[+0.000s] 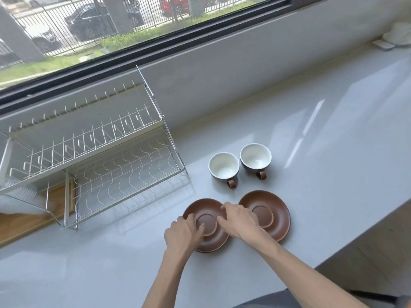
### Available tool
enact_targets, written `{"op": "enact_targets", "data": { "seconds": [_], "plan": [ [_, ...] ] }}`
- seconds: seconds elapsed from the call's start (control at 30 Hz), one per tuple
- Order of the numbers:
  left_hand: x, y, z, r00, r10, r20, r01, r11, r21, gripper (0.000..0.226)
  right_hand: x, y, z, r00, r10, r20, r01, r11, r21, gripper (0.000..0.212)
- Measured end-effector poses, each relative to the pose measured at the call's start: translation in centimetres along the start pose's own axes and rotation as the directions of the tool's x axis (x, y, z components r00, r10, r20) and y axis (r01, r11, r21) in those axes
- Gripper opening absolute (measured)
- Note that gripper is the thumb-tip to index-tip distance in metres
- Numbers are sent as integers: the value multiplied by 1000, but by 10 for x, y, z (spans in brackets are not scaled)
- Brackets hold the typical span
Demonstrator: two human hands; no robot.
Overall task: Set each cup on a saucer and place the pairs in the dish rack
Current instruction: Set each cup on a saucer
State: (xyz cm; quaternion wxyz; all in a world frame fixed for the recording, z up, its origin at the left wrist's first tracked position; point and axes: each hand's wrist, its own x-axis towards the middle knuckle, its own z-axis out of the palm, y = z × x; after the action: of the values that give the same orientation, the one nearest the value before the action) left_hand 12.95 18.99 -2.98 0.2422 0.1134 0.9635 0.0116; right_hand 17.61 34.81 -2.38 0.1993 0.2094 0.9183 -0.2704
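Observation:
Two brown saucers lie side by side on the grey counter, the left saucer (205, 238) and the right saucer (277, 210). Both hands rest on the left one: my left hand (182, 235) grips its left rim, with the thumb near the centre ring, and my right hand (239, 221) holds its right rim, fingers curled over the edge. Behind the saucers stand two dark cups with white insides and brown handles, the left cup (224, 166) and the right cup (255, 157), both upright and empty. The white wire dish rack (124, 172) stands to the left.
A window and low wall run behind the counter. The rack has an upper tier of plate slots (84, 134) and stands partly on a wooden board (26, 221). White dishes (399, 33) sit at the far right. The counter edge drops off at the right.

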Motion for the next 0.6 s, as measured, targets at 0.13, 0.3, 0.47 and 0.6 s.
{"op": "enact_targets", "data": {
  "seconds": [0.13, 0.3, 0.47, 0.6],
  "plan": [
    [6, 16, -17, 988, 35, -151, -18, 993, 113, 44, 5, 9, -21, 986, -57, -157, 40, 994, -104, 39],
    [13, 61, -37, 912, 164, -375, -180, 984, -8, 47, 13, 29, -53, 910, -105, -401, 55, 990, -133, 32],
    [17, 121, -39, 889, 132, -439, -374, 764, -526, 50, 24, 57, -80, 822, -20, -570, 63, 996, 55, 33],
    [26, 157, -35, 963, 105, -248, -258, 624, -738, 53, 37, 83, -97, 823, 60, -566, 18, 991, 130, 38]
  ]
}}
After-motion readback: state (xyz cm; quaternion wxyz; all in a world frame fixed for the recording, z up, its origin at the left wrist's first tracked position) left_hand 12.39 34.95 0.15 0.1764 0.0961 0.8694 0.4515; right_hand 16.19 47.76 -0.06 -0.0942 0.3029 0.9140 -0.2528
